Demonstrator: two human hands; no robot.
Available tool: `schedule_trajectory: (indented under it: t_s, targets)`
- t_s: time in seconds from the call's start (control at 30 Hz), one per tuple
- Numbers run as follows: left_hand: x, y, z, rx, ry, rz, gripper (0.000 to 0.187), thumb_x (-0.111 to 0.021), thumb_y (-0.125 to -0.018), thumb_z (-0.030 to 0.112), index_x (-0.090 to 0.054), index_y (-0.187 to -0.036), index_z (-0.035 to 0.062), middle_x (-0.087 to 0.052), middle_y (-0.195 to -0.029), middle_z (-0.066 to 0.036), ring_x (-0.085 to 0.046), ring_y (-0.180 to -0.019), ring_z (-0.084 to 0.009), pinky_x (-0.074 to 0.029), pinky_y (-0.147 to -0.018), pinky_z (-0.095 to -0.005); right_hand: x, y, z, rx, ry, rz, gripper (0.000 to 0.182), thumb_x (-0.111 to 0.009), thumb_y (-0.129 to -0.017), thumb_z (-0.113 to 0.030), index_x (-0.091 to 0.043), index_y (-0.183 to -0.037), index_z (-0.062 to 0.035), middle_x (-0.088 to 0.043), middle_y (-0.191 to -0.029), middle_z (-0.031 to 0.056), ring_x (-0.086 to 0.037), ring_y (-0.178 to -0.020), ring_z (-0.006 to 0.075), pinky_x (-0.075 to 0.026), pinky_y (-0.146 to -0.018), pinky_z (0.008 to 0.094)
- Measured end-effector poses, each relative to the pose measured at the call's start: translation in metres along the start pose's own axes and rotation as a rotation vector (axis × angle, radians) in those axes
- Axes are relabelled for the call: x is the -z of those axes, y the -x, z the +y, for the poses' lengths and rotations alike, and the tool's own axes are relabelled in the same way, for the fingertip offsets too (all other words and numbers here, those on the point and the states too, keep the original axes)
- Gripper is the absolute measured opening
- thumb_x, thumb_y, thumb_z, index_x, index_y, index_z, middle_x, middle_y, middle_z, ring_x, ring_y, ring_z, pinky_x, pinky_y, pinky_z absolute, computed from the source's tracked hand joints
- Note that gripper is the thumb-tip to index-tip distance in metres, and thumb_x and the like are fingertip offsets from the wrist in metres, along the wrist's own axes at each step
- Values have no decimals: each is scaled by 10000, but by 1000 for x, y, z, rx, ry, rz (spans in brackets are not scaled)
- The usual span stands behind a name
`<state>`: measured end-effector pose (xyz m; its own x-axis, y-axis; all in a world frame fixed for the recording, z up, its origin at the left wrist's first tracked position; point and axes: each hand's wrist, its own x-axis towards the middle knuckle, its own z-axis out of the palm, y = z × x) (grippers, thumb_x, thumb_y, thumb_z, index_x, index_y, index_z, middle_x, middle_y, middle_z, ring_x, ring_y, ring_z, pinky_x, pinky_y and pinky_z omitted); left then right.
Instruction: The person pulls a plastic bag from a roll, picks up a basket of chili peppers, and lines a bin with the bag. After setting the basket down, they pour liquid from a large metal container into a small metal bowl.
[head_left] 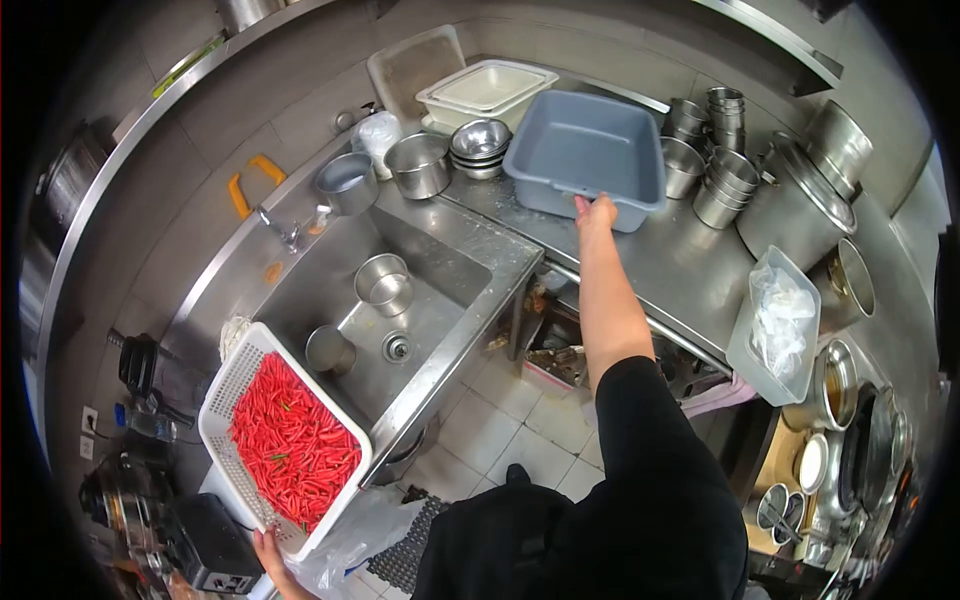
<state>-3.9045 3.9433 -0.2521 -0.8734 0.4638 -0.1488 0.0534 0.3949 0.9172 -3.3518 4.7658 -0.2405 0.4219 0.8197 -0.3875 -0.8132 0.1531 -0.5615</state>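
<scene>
My right hand [597, 209] reaches forward and grips the near rim of an empty grey plastic tub [590, 150], which stands on the steel counter. At the lower left, my left hand [270, 556] holds the near corner of a white perforated plastic basket [226, 440]; part of the hand is hidden under the rim. Red chilies [292, 445], with a few green ones among them, fill the basket. It lies over the left front edge of the steel sink [430, 265]. A clear plastic bag [350, 545] hangs beside the basket.
Inside the sink are two metal pots [383, 284]. Metal bowls [480, 145], stacked steel containers [727, 185] and a large lidded pot [797, 200] surround the tub. A translucent bin [775, 330] overhangs the counter's right edge. A black mat [412, 545] lies on the tiled floor.
</scene>
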Motion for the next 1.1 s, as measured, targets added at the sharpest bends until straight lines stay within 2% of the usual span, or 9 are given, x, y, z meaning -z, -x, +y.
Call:
schedule_trajectory:
  t_s: [0.17,0.37,0.5,0.6,0.63,0.7,0.8,0.9,1.1]
  targets:
    - [11,-6,-14,37,0,-8,339,-564,-905,235,-606,-1114,-28,-658,-1042,-86,-597,-1013,-166,-427,-915,-282,27,-7,14,-25,198,-225,378,-501,-926,-137,-405,-1251,31,-438,-1263,219,-577,-1057,418,-564,-801,530]
    - [-4,13,17,0,-172,104,387,-548,-945,362,-631,-1040,-4,-631,-943,-25,-523,-867,-110,-409,-818,-251,116,197,97,-432,643,-776,313,-538,-935,-292,-516,-1132,-50,-608,-1014,111,-646,-928,270,-561,-723,393]
    - [-20,51,17,105,20,585,563,-416,-975,527,-473,-638,79,-419,-604,25,-356,-587,-112,-331,-575,-297,187,356,106,-786,955,-1255,176,-572,-913,-201,-582,-1028,-68,-650,-990,80,-655,-850,180,-547,-711,301]
    - [-48,97,-80,-20,-118,362,545,-387,-980,511,-591,-724,76,-529,-634,-27,-496,-685,-152,-407,-715,-308,257,422,109,-1068,1238,-1575,259,-579,-938,-266,-595,-1078,-49,-652,-1020,77,-632,-938,156,-520,-779,296]
    - [-77,106,-72,269,-137,227,559,-388,-967,528,-645,-819,54,-597,-708,-54,-523,-733,-171,-410,-758,-319,275,439,109,-1113,1340,-1661,297,-583,-939,-296,-601,-1096,-43,-654,-1043,73,-625,-957,153,-507,-808,295]
    - [-149,118,-56,296,-63,-12,568,-395,-967,521,-652,-944,16,-637,-829,-83,-539,-797,-177,-409,-791,-324,279,480,97,-885,1536,-1958,374,-610,-920,-342,-601,-1131,-32,-656,-1071,68,-625,-957,169,-490,-850,295]
    - [-242,117,18,414,521,-346,364,-497,-985,373,-560,-1084,28,-613,-993,-80,-534,-912,-141,-434,-832,-289,311,512,104,-991,1389,-1736,449,-659,-874,-377,-605,-1145,-23,-668,-1051,73,-614,-962,176,-472,-884,327]
    - [-287,97,62,-47,369,-675,197,-562,-966,253,-561,-996,58,-604,-925,-26,-528,-877,-92,-422,-820,-238,349,486,107,-682,1419,-1215,385,-637,-857,-220,-583,-1202,-58,-659,-1008,61,-604,-902,163,-486,-829,334]
    - [-305,80,79,-298,190,-567,228,-581,-949,257,-564,-850,53,-506,-756,42,-434,-691,-45,-363,-605,-208,355,434,-72,-258,826,-343,296,-517,-885,-151,-585,-1142,-20,-649,-987,71,-631,-849,165,-523,-729,306]
